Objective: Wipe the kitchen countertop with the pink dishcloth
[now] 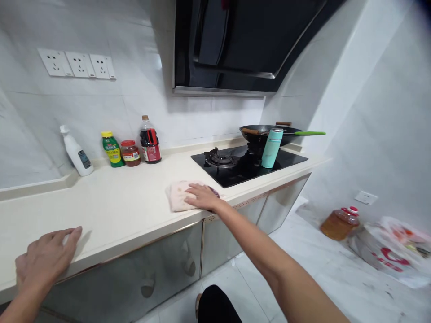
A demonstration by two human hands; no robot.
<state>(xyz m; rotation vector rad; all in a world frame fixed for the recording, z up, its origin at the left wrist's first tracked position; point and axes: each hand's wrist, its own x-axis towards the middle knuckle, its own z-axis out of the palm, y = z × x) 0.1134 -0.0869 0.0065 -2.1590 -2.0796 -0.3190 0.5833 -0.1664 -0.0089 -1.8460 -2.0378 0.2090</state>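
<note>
My right hand [202, 197] lies flat over a folded pale pink cloth [177, 197] near the counter's front edge, fingers spread and pressing down on it. A darker bit of the cloth shows beside the wrist. At the lower left, my left hand [50, 255] is at the counter's front edge, fingers partly bent and thumb apart, holding nothing. Both the cloth and my right hand are just left of the black gas hob [232, 177]. Beneath them is the cream countertop [111, 202].
Along the wall stand a white spray bottle [76, 152], a green bottle [113, 150], a red-lidded jar [130, 153] and a dark sauce bottle [150, 143]. A mint flask [272, 149] and a wok [289, 137] are on the hob. The range hood [242, 45] hangs above.
</note>
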